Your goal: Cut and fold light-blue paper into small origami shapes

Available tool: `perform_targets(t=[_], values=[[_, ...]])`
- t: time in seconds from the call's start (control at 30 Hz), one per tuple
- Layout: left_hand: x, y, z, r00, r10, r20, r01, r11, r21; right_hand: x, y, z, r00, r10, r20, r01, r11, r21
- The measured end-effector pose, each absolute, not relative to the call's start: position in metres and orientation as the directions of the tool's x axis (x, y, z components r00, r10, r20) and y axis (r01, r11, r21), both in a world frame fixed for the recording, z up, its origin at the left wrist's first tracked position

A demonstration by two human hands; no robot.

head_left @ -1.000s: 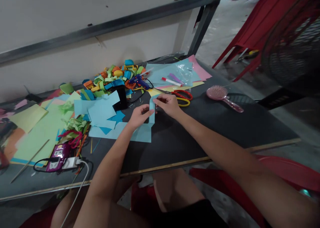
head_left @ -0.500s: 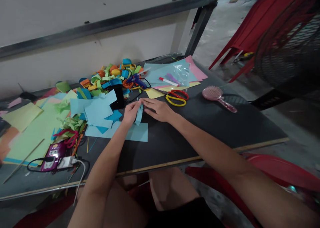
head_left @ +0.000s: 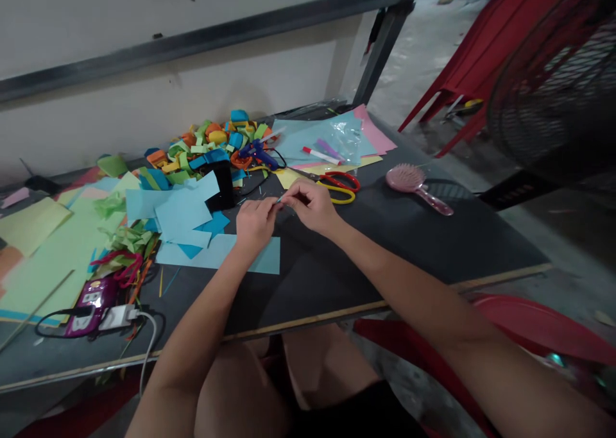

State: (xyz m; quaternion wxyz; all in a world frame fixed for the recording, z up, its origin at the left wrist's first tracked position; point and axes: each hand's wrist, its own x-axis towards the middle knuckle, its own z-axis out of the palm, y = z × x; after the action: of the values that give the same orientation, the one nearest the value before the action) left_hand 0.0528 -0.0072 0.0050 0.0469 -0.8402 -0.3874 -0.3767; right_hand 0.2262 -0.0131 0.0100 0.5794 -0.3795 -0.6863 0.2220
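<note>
My left hand [head_left: 256, 221] and my right hand [head_left: 312, 206] meet fingertip to fingertip over the dark table. Both pinch a small light blue paper piece [head_left: 280, 200], mostly hidden by the fingers. Beneath my left hand lies a light blue paper strip [head_left: 267, 256]. Cut light blue sheets [head_left: 180, 215] are to the left, by a black object [head_left: 222, 186]. Behind my right hand are scissors [head_left: 339, 188] with red and yellow handles.
A heap of coloured paper pieces [head_left: 192, 149] and a blue glue gun [head_left: 260, 152] are at the back. A pink hairbrush [head_left: 409, 180] lies right. A purple socket block [head_left: 94, 303] with cables sits left. A fan [head_left: 558, 85] stands beyond the table's right side.
The light blue piece hung down between my hands before; now only a sliver shows at the fingertips. My left hand has turned, and its fingers have curled in more. The view has shifted slightly.
</note>
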Motion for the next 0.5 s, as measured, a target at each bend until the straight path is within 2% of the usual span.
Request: perform_targets(t=[0.2, 0.37, 0.5], values=[[0.0479, -0.0021, 0.0040, 0.456, 0.577, 0.678, 0.697, -0.705, 0.132, 0.2262, -0.0075, 0.0083, -0.094, 0.817, 0.569, 0.130, 0.576, -0.807], [0.0476, -0.0014, 0.0029, 0.502, 0.578, 0.644, 0.686, -0.719, 0.110, 0.2273, -0.0060, 0.0083, -0.094, 0.788, 0.608, 0.191, 0.614, -0.766], [0.0464, 0.0020, -0.0013, 0.481, 0.617, 0.623, 0.722, -0.682, 0.119, 0.2245, -0.0040, 0.0007, -0.084, 0.810, 0.580, 0.180, 0.585, -0.791]])
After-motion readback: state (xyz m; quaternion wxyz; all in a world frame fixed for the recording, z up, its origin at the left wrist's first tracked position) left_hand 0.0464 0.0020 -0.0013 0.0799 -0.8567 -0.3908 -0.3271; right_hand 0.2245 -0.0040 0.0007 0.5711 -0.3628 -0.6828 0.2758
